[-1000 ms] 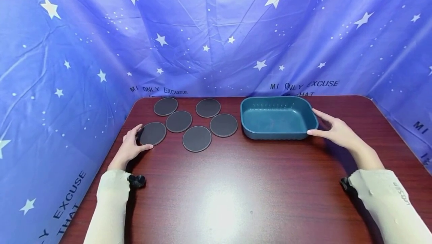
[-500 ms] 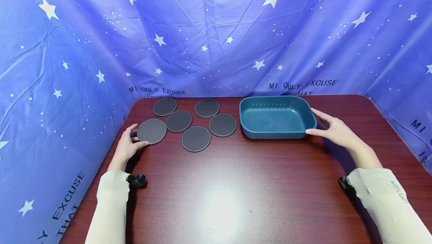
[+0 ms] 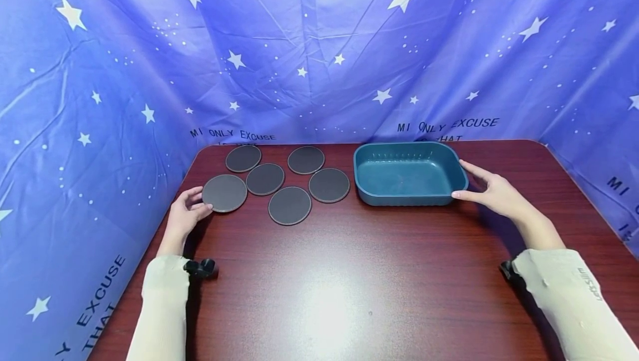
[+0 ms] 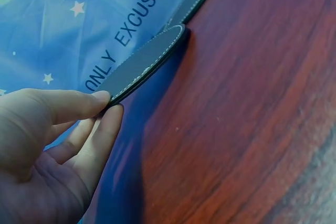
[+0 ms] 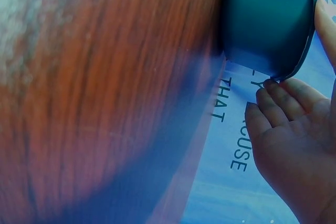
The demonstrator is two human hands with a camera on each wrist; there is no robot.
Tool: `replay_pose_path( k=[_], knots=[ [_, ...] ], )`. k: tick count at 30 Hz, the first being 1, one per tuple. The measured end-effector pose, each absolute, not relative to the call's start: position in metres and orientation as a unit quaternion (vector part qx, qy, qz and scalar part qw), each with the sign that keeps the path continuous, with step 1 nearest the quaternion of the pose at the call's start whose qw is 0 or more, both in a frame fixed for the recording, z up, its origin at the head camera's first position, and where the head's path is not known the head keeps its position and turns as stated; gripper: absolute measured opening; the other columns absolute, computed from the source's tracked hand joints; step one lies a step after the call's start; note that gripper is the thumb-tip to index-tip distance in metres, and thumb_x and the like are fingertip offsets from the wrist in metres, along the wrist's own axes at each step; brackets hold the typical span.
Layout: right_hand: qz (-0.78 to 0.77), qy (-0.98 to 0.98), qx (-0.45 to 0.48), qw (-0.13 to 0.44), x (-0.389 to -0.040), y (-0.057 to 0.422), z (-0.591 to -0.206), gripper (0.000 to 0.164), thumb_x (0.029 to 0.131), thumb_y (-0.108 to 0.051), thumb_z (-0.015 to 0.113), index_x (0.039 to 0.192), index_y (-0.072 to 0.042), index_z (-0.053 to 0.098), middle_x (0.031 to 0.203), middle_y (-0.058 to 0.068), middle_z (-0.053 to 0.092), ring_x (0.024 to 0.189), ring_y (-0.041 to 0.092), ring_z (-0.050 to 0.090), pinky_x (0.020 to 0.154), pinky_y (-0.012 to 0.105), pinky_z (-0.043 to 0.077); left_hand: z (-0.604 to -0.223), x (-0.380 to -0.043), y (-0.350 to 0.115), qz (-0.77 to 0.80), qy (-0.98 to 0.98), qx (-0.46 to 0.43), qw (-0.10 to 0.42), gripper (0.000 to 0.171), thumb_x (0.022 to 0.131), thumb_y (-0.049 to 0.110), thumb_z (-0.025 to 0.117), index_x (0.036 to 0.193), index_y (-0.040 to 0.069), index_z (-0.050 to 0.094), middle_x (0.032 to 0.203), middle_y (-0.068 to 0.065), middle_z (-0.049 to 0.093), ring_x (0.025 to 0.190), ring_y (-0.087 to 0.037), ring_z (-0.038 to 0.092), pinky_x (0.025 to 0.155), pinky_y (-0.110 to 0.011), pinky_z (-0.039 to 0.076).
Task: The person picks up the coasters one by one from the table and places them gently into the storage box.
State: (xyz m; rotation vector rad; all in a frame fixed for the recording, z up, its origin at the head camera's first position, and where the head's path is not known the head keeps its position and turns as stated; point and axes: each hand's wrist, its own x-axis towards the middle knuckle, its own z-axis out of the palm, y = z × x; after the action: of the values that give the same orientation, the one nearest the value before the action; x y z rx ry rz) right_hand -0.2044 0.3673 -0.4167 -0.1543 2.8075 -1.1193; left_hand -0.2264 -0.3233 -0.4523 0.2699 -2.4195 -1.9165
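A round black coaster (image 3: 224,193) with pale edge stitching is pinched at its left edge by my left hand (image 3: 183,218). In the left wrist view, the thumb (image 4: 79,104) lies over the coaster (image 4: 144,61) and the fingers are under it; the disc is tilted, with a shadow below. My right hand (image 3: 499,196) touches the right end of a teal rectangular basin (image 3: 411,201), its thumb at the near corner and an outstretched finger farther back. In the right wrist view, fingertips of the right hand (image 5: 294,124) meet the corner of the basin (image 5: 268,19).
Several more black coasters lie flat between the held one and the basin, among them a near one (image 3: 290,206) and a middle one (image 3: 265,179). The reddish-brown table (image 3: 399,272) ends at a blue star-printed curtain (image 3: 309,50) behind and at both sides.
The left-most coaster has come up off the table in my left hand, whose thumb and fingers have closed on its left edge. My right hand keeps its place on the basin.
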Motion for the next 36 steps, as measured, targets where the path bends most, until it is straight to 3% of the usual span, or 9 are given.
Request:
replay_pose_path(
  k=[4, 12, 18, 36],
  knots=[
    [-0.366, 0.927, -0.051, 0.058, -0.204, 0.367, -0.416, 0.092, 0.089, -0.038, 0.074, 0.160, -0.017, 0.020, 0.162, 0.026, 0.024, 0.145, 0.052, 0.025, 0.110, 0.071, 0.030, -0.451, -0.226, -0.324, -0.691, -0.717, 0.090, 0.022, 0.055, 0.088, -0.017, 0.058, 0.139, -0.003, 0.041, 0.099, 0.013, 0.058, 0.080, 0.005, 0.065, 0.073, -0.015, 0.060],
    [-0.367, 0.927, -0.050, 0.053, -0.204, 0.366, -0.416, 0.092, 0.089, -0.036, 0.075, 0.160, -0.016, 0.022, 0.162, 0.024, 0.026, 0.145, 0.051, 0.027, 0.111, 0.069, 0.031, -0.445, -0.227, -0.323, -0.707, -0.701, 0.099, 0.010, 0.059, 0.090, -0.015, 0.058, 0.144, 0.000, 0.038, 0.102, 0.011, 0.056, 0.080, 0.005, 0.065, 0.074, -0.015, 0.060],
    [-0.365, 0.928, -0.051, 0.048, -0.203, 0.366, -0.417, 0.091, 0.088, -0.036, 0.076, 0.160, -0.016, 0.023, 0.161, 0.024, 0.027, 0.145, 0.051, 0.028, 0.111, 0.068, 0.032, -0.442, -0.227, -0.318, -0.718, -0.690, 0.092, 0.019, 0.051, 0.090, -0.016, 0.058, 0.134, 0.007, 0.047, 0.101, 0.010, 0.059, 0.078, 0.002, 0.067, 0.073, -0.017, 0.061],
    [-0.367, 0.928, -0.044, 0.052, -0.204, 0.366, -0.417, 0.092, 0.088, -0.037, 0.076, 0.160, -0.015, 0.022, 0.161, 0.024, 0.027, 0.147, 0.049, 0.026, 0.112, 0.069, 0.030, -0.434, -0.234, -0.294, -0.746, -0.664, 0.052, 0.017, 0.049, 0.090, -0.015, 0.058, 0.133, 0.007, 0.049, 0.102, 0.010, 0.062, 0.078, 0.000, 0.068, 0.076, -0.019, 0.062]
  ],
)
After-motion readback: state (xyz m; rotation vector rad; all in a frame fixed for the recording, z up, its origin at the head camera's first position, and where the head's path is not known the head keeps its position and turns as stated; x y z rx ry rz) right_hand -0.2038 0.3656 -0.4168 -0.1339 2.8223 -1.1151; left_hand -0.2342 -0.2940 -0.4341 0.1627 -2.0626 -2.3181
